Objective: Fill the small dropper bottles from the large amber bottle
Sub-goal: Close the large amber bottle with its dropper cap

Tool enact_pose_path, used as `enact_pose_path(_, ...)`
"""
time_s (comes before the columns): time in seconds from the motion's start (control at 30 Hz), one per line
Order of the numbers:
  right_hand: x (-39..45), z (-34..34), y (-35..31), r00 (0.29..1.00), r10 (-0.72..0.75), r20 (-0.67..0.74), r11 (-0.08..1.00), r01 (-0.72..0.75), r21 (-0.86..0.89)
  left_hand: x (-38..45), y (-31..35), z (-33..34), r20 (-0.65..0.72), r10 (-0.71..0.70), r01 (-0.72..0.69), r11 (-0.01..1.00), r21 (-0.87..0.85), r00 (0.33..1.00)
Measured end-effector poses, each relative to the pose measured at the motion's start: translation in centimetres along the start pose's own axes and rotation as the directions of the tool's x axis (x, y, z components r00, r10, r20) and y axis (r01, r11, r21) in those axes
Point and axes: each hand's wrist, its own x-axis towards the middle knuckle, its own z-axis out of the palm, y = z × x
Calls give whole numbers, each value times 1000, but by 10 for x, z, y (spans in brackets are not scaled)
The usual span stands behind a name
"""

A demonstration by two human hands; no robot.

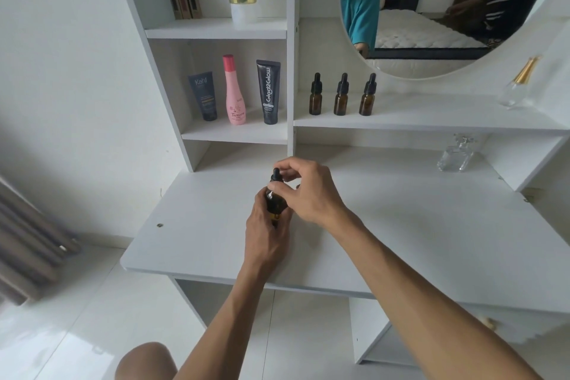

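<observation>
My left hand [267, 225] grips the amber bottle [275, 203] steady above the tabletop [401, 225] so my right hand [303, 191] can pinch its dropper cap [275, 175]; three small bottles [341, 95] wait on the shelf [431, 120]

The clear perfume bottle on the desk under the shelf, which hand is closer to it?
Right. The right hand pinches the dropper cap of the amber bottle, on the side toward the clear perfume bottle. The left hand grips the bottle's body, farther away.
</observation>
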Motion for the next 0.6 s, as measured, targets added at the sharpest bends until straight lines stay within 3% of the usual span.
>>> enact_pose_path(0.6,1,-3,0,1000,13,23,1000,-14,21,0,0,0,4,15,-15,1000,7,1000)
